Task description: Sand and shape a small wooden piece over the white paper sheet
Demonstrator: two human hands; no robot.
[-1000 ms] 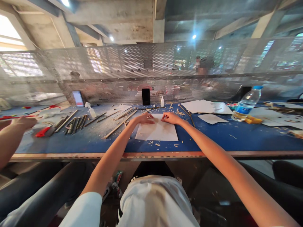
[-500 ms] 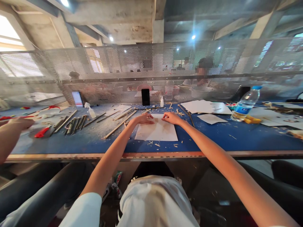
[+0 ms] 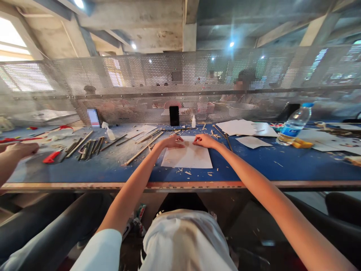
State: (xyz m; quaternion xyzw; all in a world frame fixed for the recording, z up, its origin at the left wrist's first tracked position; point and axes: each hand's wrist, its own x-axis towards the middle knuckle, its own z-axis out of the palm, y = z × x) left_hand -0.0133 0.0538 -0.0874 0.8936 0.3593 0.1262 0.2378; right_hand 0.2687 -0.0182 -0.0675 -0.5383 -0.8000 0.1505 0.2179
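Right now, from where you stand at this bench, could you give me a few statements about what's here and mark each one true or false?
1. The person's left hand and right hand both rest on a white sheet of paper. True.
2. The left hand grips a red tool. False: that tool lies on the bench top off to the left, and the hand holds nothing visible.
3. A plastic water bottle with a blue cap stands on the bench top to the right. True.
4. The bench top is green. False: it is blue, scattered with wood shavings.
5. A brick wall rises behind the bench. False: a perforated metal screen stands there.
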